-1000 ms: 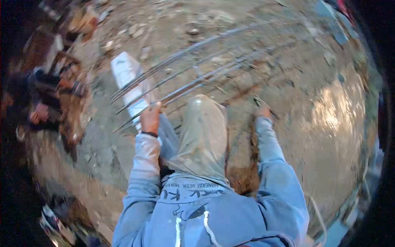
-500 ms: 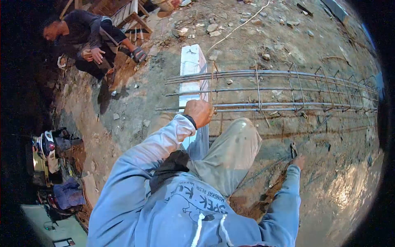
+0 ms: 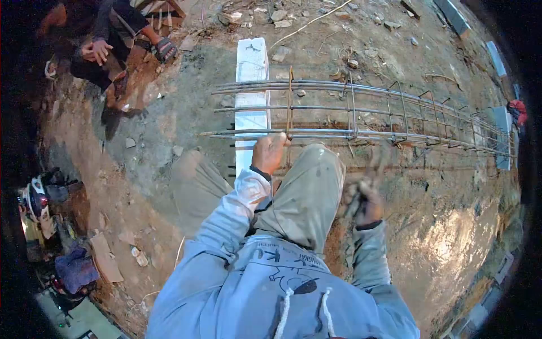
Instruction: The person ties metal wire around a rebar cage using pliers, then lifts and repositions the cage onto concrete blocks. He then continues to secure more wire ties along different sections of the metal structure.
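Observation:
A long steel rebar cage (image 3: 367, 134) stretches from the middle to the far right, its rods tied through bent square stirrups. Its left end rests across a white block (image 3: 251, 107). My left hand (image 3: 269, 152) is closed at the lower near rod, fingers pinched by the first rusty stirrup (image 3: 290, 101). My right hand (image 3: 368, 204), blurred by motion, is closed around a pliers-like hand tool (image 3: 379, 164) just right of my knee, below the cage. The tool's exact kind is smeared. Both hands are in front of my bent knees.
Another person (image 3: 104, 51) sits at the upper left, hands together. Stones (image 3: 278, 16) and a pale cord (image 3: 313, 26) lie beyond the cage. More blocks (image 3: 451, 16) stand at the right. A flat board (image 3: 106, 258) and a bottle (image 3: 139, 256) lie at the left.
My right hand has come up and inward with the tool, from the lower right toward the cage. My left hand stays at the first stirrup. The view has shifted, showing both knees.

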Motion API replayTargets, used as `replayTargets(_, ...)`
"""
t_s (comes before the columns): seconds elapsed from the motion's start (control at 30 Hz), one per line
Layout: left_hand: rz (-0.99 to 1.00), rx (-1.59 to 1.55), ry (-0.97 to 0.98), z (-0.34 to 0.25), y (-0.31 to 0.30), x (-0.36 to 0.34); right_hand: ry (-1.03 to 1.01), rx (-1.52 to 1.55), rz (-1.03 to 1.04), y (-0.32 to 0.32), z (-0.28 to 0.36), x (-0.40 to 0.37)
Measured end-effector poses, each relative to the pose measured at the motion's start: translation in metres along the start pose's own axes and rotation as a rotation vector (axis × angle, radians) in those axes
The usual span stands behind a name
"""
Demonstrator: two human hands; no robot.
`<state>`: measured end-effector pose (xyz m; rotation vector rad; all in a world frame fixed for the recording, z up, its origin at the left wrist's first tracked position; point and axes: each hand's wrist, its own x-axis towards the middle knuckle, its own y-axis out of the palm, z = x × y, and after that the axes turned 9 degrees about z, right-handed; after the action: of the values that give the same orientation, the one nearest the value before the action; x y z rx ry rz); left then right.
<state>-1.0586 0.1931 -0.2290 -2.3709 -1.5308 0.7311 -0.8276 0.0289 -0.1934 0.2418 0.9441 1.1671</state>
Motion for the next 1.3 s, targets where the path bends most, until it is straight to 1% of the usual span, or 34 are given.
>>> replayTargets(0.03, -0.023, -0.051, -0.050, -0.003, -0.001, -0.002, 0.084, 0.029, 0.089, 0.016, -0.006, 0.002)
replayTargets(0.07, -0.033, -0.082, 0.053, 0.012, 0.004, 0.002, 0.190, -0.161, 0.141, 0.029, -0.010, 0.007)
replayTargets(0.1, -0.033, -0.100, 0.061, 0.010, 0.002, -0.001, 0.297, -0.352, 0.190, 0.039, -0.014, 0.013)
replayTargets(0.13, -0.014, -0.036, 0.018, 0.005, -0.002, -0.002, 0.266, -0.643, 0.210, 0.050, -0.018, 0.020)
replayTargets(0.17, 0.010, 0.032, -0.022, 0.003, -0.005, -0.001, 0.255, -0.655, 0.196, 0.063, -0.019, 0.026)
replayTargets(0.2, 0.000, 0.025, -0.024, 0.006, -0.004, 0.001, 0.260, -0.818, 0.200, 0.073, -0.021, 0.029)
replayTargets(0.23, 0.022, 0.014, -0.016, 0.008, -0.006, 0.000, 0.273, -0.977, 0.198, 0.080, -0.024, 0.029)
replayTargets(0.27, 0.026, 0.054, 0.088, 0.010, -0.009, 0.000, 0.190, -1.173, 0.220, 0.062, -0.036, 0.038)
replayTargets(0.3, 0.026, 0.090, 0.194, 0.012, -0.012, 0.001, 0.192, -1.180, 0.195, 0.079, -0.030, 0.034)
replayTargets(0.33, 0.040, 0.073, 0.202, 0.015, -0.012, 0.001, 0.161, -1.237, 0.208, 0.107, -0.018, 0.026)
replayTargets(0.4, -0.014, 0.035, 0.343, 0.021, -0.011, 0.004, 0.152, -1.274, 0.244, 0.117, -0.017, 0.026)
replayTargets(0.43, -0.001, 0.018, 0.358, 0.022, -0.012, 0.004, 0.150, -1.284, 0.218, 0.107, -0.025, 0.031)
replayTargets(0.47, 0.035, -0.103, 0.239, 0.022, -0.012, 0.004, 0.091, -1.372, 0.237, 0.096, -0.032, 0.035)
replayTargets(0.5, 0.074, -0.221, 0.119, 0.018, -0.013, 0.003, 0.033, -1.461, 0.259, 0.104, -0.030, 0.036)
replayTargets(0.53, 0.128, -0.216, 0.051, 0.013, -0.019, -0.001, 0.293, -1.501, 0.188, 0.119, -0.019, 0.032)
replayTargets(0.57, 0.137, -0.231, 0.063, 0.012, -0.020, -0.001, 0.291, -1.512, 0.169, 0.125, -0.019, 0.032)
replayTargets(0.63, 0.126, -0.207, 0.041, 0.013, -0.020, -0.001, 0.117, -1.668, 0.170, 0.130, -0.021, 0.032)
replayTargets(0.67, 0.085, -0.275, 0.097, 0.019, -0.014, 0.000, 0.167, -1.883, 0.123, 0.127, -0.021, 0.036)
replayTargets(0.7, 0.085, -0.286, 0.103, 0.017, -0.016, -0.001, 0.167, -1.894, 0.115, 0.131, -0.020, 0.034)
replayTargets(0.77, 0.096, -0.228, 0.184, 0.016, -0.020, 0.000, 0.234, -1.835, 0.119, 0.141, -0.019, 0.032)
replayTargets(0.8, 0.084, -0.291, 0.234, 0.018, -0.018, 0.001, 0.239, -1.838, 0.113, 0.143, -0.018, 0.034)
replayTargets(0.83, 0.088, -0.297, 0.233, 0.020, -0.016, 0.001, 0.302, -1.878, 0.086, 0.145, -0.018, 0.038)
replayTargets(0.87, 0.091, -0.285, 0.178, 0.021, -0.013, 0.000, 0.364, -1.918, 0.061, 0.147, -0.017, 0.040)
replayTargets(0.9, 0.092, -0.272, 0.125, 0.019, -0.014, 0.000, 0.366, -1.922, 0.060, 0.148, -0.017, 0.040)
replayTargets(0.97, 0.113, -0.303, 0.126, 0.021, -0.014, 0.001, 0.081, -2.157, 0.162, 0.151, -0.015, 0.040)
replayTargets(1.0, 0.136, -0.328, 0.129, 0.022, -0.014, 0.002, 0.084, -2.163, 0.166, 0.151, -0.015, 0.042)
replayTargets(1.07, 0.114, -0.395, 0.141, 0.024, -0.011, 0.001, 0.188, -2.013, 0.149, 0.141, -0.018, 0.047)
replayTargets(1.1, 0.097, -0.458, 0.157, 0.024, -0.010, 0.000, 0.187, -2.011, 0.142, 0.129, -0.026, 0.051)
replayTargets(1.13, 0.106, -0.535, 0.061, 0.022, -0.012, -0.004, 0.205, -1.906, 0.119, 0.126, -0.037, 0.054)
replayTargets(1.17, 0.092, -0.615, 0.081, 0.027, -0.007, -0.001, 0.172, -1.848, 0.087, 0.122, -0.037, 0.053)
replayTargets(1.2, 0.114, -0.634, 0.075, 0.018, -0.015, -0.005, 0.137, -1.790, 0.058, 0.131, -0.033, 0.051)
replayTargets(1.23, 0.200, -0.834, 0.006, -0.006, -0.022, -0.015, 0.053, -1.782, 0.023, 0.163, -0.020, 0.042)
replayTargets(1.27, 0.269, -1.029, -0.082, -0.029, -0.029, -0.025, 0.136, -1.814, -0.068, 0.180, -0.012, 0.031)
replayTargets(1.3, 0.547, -1.041, -0.212, 0.003, -0.012, -0.014, 0.223, -1.834, -0.153, 0.189, -0.009, 0.022)
